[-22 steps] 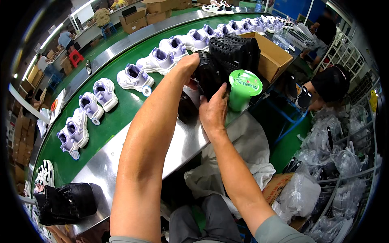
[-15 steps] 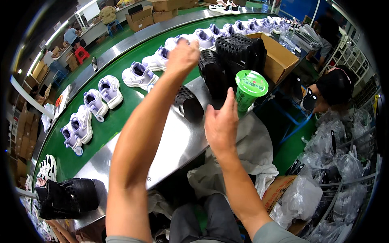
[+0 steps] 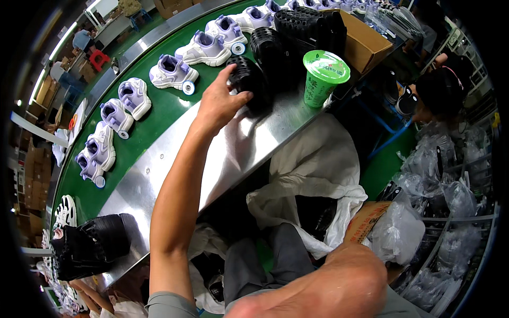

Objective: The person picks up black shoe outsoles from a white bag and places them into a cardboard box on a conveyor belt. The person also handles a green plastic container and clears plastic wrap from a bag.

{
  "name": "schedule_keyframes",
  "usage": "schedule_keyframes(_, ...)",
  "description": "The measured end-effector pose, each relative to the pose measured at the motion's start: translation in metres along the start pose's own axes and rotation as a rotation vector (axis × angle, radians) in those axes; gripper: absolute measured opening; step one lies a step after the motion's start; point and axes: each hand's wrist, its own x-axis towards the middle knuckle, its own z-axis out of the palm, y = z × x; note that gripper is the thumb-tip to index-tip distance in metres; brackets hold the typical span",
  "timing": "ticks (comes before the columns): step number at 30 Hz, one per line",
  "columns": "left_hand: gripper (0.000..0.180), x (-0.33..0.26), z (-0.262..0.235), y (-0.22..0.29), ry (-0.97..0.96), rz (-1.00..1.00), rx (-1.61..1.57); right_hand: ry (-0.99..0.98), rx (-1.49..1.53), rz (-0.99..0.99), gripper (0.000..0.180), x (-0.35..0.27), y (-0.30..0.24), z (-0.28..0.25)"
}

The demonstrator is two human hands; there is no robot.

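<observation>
Head view: the left hand (image 3: 218, 102) reaches across the steel ledge (image 3: 159, 175) of a green conveyor (image 3: 159, 114), fingers curled around a black shoe sole (image 3: 249, 79) at the front of a black stack (image 3: 297, 37). The right hand is out of sight — only a bent arm shows, so its state cannot be told. A lidded green cup (image 3: 323, 77) stands just beside the sole — a careless pull could tip it. White-and-lilac shoes (image 3: 172, 73) ride the belt.

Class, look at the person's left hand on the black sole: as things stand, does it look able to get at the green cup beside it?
Probably yes. The left hand rests on a black sole, and the green cup stands close by on the steel ledge, with only that sole and open surface between.
</observation>
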Motion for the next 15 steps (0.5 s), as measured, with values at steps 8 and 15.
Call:
schedule_keyframes(8,0.113,0.039,-0.017,0.032,-0.104,0.145,0.458,-0.020,0.034,-0.063,0.018,-0.011,0.001,-0.014)
schedule_keyframes(15,0.097,0.151,0.012,0.044,-0.155,0.189,0.042,-0.089,-0.047,-0.145,0.029,-0.028,0.017,-0.022)
